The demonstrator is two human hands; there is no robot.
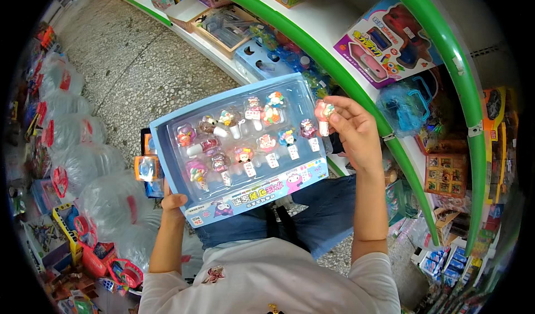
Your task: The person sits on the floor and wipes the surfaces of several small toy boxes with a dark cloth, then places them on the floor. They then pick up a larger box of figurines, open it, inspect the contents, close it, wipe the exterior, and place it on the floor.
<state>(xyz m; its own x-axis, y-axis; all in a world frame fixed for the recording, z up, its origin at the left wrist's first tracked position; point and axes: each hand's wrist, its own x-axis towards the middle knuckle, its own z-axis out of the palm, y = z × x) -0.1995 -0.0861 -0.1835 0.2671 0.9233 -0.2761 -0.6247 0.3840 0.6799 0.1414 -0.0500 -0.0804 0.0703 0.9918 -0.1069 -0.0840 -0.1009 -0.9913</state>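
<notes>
A light-blue cardboard display box [167, 159] with a clear plastic tray lies tilted over my lap. My left hand [174, 203] grips its lower left corner, thumb on the rim. Several small bottles with cartoon-figure tops and white stickers lie in the tray, among them a dark red one with a white cap [203, 146]. My right hand [349, 126] pinches a small pink figure-topped bottle [324, 115] between thumb and fingers, just beyond the box's right edge. Printed writing and cartoon characters run along the front of the box.
Green-edged shelves [368, 75] curve along the right, holding a boxed toy set [388, 42] and a blue bag-like item [403, 105]. A blue box with cut-outs [259, 61] stands behind the display box. Clear plastic-wrapped goods [90, 159] line the left, beside the speckled floor [138, 55].
</notes>
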